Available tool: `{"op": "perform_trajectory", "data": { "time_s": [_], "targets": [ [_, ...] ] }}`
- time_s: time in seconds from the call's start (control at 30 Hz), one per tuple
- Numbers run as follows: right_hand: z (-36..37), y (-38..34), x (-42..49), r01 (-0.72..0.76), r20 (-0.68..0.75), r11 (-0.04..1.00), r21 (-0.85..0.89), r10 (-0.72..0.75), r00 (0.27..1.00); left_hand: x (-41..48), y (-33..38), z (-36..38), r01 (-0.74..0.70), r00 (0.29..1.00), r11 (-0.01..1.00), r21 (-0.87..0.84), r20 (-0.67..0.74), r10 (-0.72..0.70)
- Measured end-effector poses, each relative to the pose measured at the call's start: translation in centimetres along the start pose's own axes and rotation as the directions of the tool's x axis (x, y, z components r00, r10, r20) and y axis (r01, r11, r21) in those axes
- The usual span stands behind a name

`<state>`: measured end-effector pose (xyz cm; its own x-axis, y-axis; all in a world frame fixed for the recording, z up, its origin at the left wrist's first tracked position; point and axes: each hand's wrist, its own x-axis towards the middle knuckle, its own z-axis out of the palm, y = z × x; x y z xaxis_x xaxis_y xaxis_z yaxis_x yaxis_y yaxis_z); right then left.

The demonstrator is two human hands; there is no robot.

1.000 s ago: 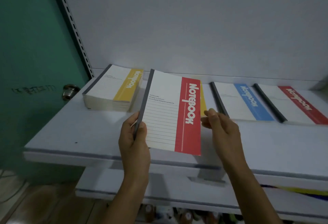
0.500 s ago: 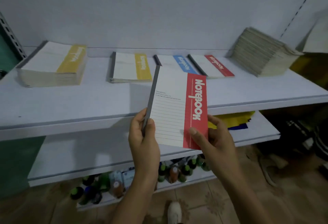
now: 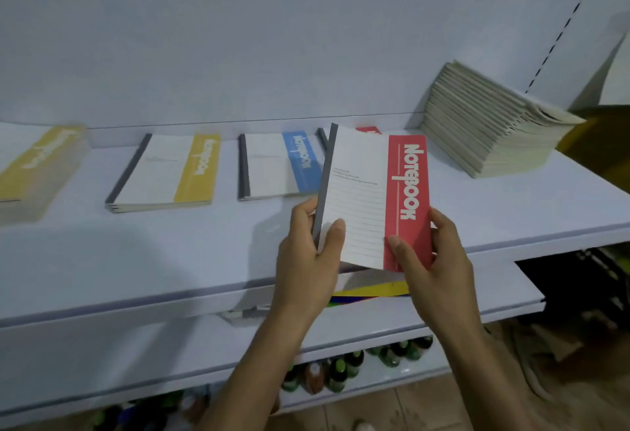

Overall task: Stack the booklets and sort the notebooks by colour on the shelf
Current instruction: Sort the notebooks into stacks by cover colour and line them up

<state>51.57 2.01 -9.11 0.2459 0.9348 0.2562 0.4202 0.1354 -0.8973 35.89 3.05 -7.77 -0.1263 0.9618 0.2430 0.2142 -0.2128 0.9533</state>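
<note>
A red-banded notebook (image 3: 371, 192) is held upright over the white shelf (image 3: 170, 253). My left hand (image 3: 306, 260) grips its grey spine edge and my right hand (image 3: 433, 260) grips its red lower corner. Behind it lies another red notebook (image 3: 368, 129), mostly hidden. To the left lie a blue notebook (image 3: 276, 166), a yellow notebook (image 3: 167, 171) and a tall yellow stack (image 3: 37, 168). A leaning stack of pale booklets (image 3: 491, 123) stands at the shelf's right end.
A lower shelf (image 3: 443, 304) holds yellow and blue sheets (image 3: 371, 292). Below it stand several small bottles (image 3: 341, 369) on a bottom shelf. The back panel rises behind, and a slotted upright (image 3: 566, 24) runs at the right.
The view has swung right and the held red notebook has travelled right along the shelf, now in front of the red notebook lying there. Both hands still grip it.
</note>
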Motion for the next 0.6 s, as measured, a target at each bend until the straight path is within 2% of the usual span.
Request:
{"op": "perform_trajectory", "data": {
  "time_s": [0.13, 0.23, 0.3, 0.37, 0.43, 0.5, 0.6],
  "targets": [
    [-2.5, 2.8, 6.3, 0.019, 0.087, 0.996, -0.09, -0.011, 0.996, 3.4, -0.4, 4.5, 0.034, 0.999, 0.99, 0.136, -0.02, -0.032],
    [-2.6, 4.2, 11.2, 0.054, 0.201, 0.984, -0.167, -0.02, 0.979, 6.4, -0.8, 6.7, 0.097, 0.995, 0.941, 0.323, -0.063, -0.081],
    [-2.1, 4.7, 14.4, 0.095, 0.285, 0.977, -0.193, -0.037, 0.958, 8.8, -1.2, 7.0, 0.086, 0.996, 0.84, 0.535, -0.076, -0.053],
    [-1.5, 5.2, 17.4, 0.138, 0.349, 0.96, -0.243, -0.047, 0.936, 11.1, -1.7, 6.6, 0.073, 0.997, 0.633, 0.771, -0.045, -0.061],
    [-1.2, 5.8, 19.3, 0.209, 0.404, 0.919, -0.334, -0.061, 0.913, 12.5, -2.7, 6.3, 0.082, 0.992, 0.477, 0.875, -0.026, -0.123],
    [-1.4, 6.5, 19.9, 0.269, 0.439, 0.904, -0.334, -0.103, 0.892, 12.6, -4.0, 6.4, 0.073, 0.991, 0.425, 0.902, -0.016, -0.135],
    [-1.5, 7.3, 19.9, 0.284, 0.465, 0.912, -0.296, -0.122, 0.877, 12.4, -5.1, 6.7, 0.026, 1.0, 0.404, 0.914, -0.024, -0.011]
  ]
}}
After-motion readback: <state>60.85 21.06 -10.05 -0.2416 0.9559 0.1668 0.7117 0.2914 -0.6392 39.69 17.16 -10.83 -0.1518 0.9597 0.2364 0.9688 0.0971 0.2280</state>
